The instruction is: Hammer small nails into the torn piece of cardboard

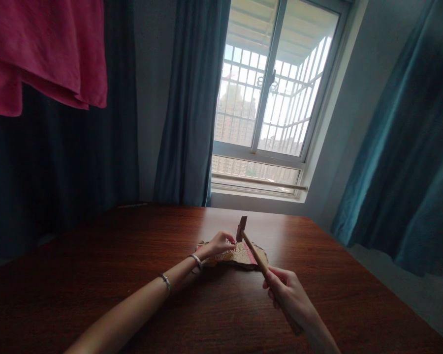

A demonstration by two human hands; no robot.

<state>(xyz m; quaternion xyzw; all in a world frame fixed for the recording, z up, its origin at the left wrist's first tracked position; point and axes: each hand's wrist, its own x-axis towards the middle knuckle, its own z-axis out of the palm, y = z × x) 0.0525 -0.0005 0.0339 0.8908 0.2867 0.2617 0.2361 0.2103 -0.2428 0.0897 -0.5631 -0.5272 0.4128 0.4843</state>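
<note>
With our right hand [286, 290], we are gripping the hammer [256, 253] by its wooden handle. Our left hand [221, 243] is curling its fingers near the hammer's head, above patterned cardboard [242, 254] lying on the surface [133, 265]; we are not managing to tell whether they are pinching anything.

Looks like room in home: long blue fabric curtains [192, 108] beside pale-framed sliding glass window [266, 88], metal security bars [310, 88] outside, tall city buildings [232, 105] beyond. Bright pink cloth [51, 54] hanging upper left. Glossy reddish-brown wood-grain worktop [114, 260] near window. Plain grey wall [151, 98].
</note>
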